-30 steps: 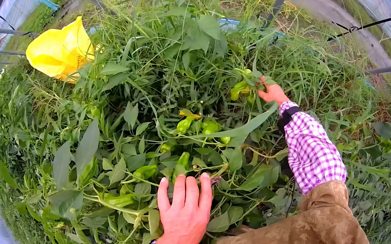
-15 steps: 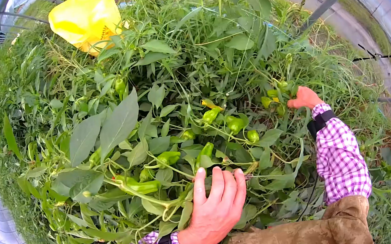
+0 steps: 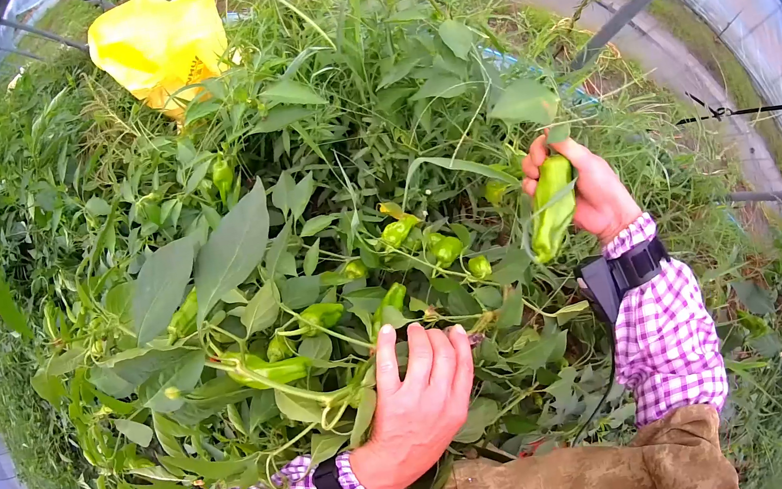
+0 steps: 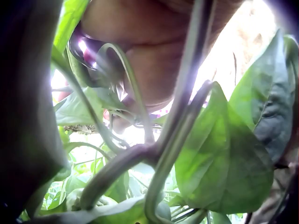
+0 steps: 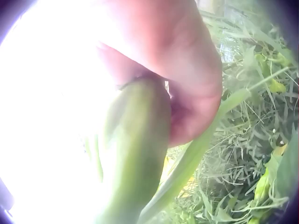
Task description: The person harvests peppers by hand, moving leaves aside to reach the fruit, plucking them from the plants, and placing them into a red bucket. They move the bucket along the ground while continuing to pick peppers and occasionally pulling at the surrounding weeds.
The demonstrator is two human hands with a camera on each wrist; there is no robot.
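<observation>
Gleaming beside the right hand's [image 3: 601, 193] palm, a long green pepper [image 3: 550, 229] shows smooth, faintly furrowed skin and a blunt end, with a narrow leaf blade crossing it. Thumb and fingers pinch it near its upper end, over the foliage [image 3: 548, 347] on the person's right. The left hand [image 3: 414, 398] rests among the stems, fingers extended and relaxed, much as a moment ago. The pepper, unseen in that hand then, is now in plain view, the hand turned.
</observation>
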